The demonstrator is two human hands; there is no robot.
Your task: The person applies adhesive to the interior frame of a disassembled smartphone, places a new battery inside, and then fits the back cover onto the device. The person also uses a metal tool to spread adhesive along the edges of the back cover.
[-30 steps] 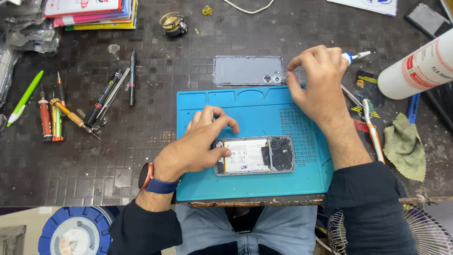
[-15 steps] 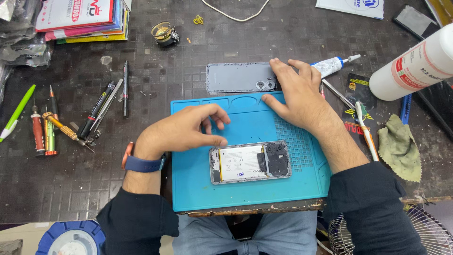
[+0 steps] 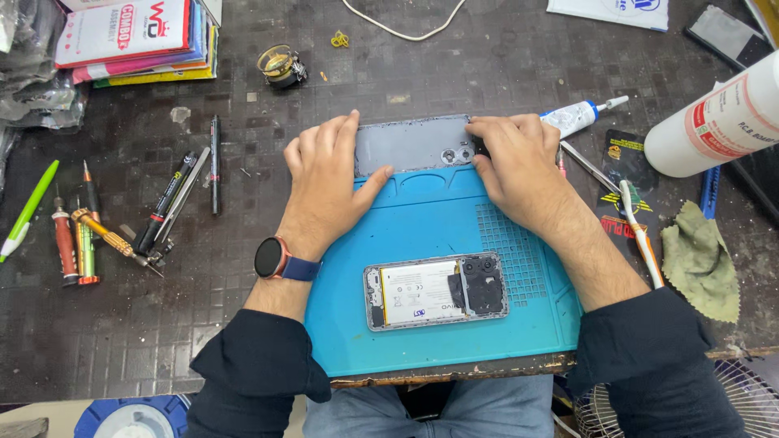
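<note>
Both hands, L [image 3: 329, 182] & R [image 3: 519, 166], now up from mat [image 3: 422, 219], clamped on grey back cover [image 3: 410, 146]

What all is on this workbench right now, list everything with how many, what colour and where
phone back cover: 1, grey, top edge of the mat, a hand on each end
opened phone: 1, silver frame, insides showing, lower mat
work mat: 1, blue, centre of the bench
screwdrivers: several, red, green and orange, left
pens and probes: several, black, left of the mat
glue tube: 1, white and blue, by the right hand
bottle: 1, white, far right
cloth: 1, olive, right
toothbrush: 1, white, right
packets: a stack, multicoloured, top left
smartwatch: 1, black with blue strap, left wrist
left hand: on the cover's left end
right hand: on the cover's right end
</note>
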